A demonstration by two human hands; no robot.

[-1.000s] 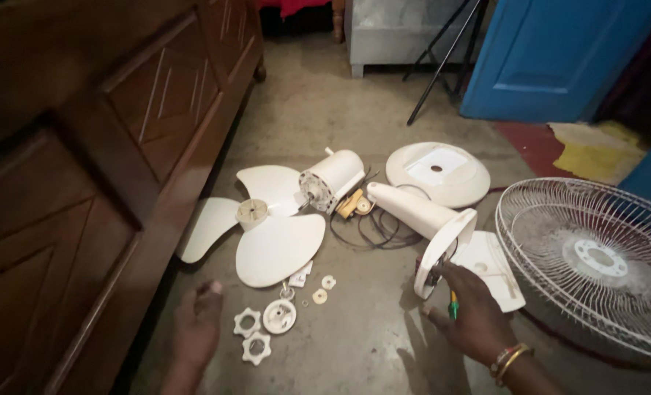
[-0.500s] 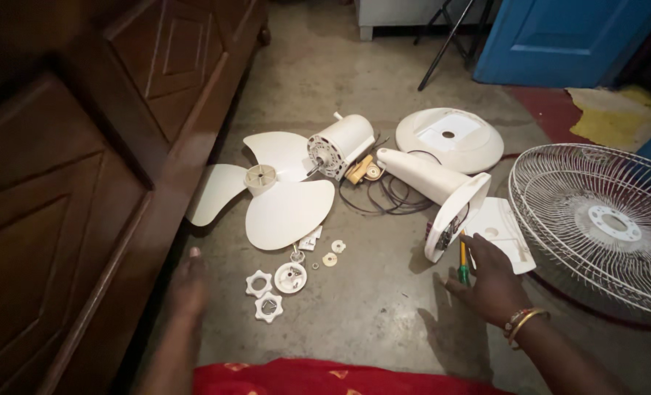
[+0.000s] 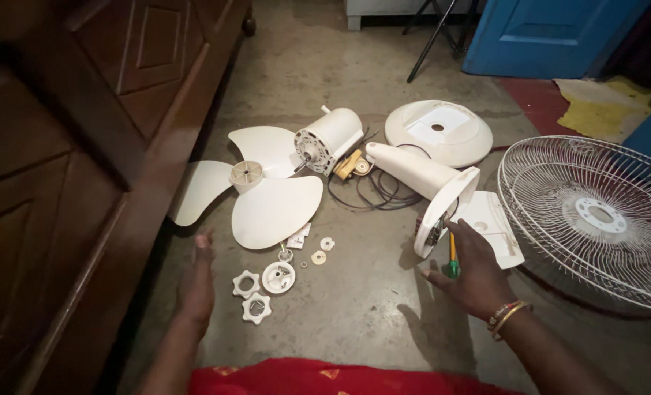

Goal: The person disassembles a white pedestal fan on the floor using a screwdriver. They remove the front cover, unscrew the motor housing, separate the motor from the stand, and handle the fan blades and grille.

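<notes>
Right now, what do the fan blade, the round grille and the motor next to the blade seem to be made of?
The fan blade looks like moulded plastic: cream, smooth, with a faint sheen. The round grille seems to be thin metal wire with a white coating, dusty near its hub. The motor has a white shell, painted metal or plastic, hard to tell; its end face shows grey metal.

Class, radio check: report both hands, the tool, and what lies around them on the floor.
Right hand grips yellow-and-green screwdriver, tip by cream fan housing. Left hand open, empty, near white plastic nuts. White fan blade and wire grille alongside.
</notes>
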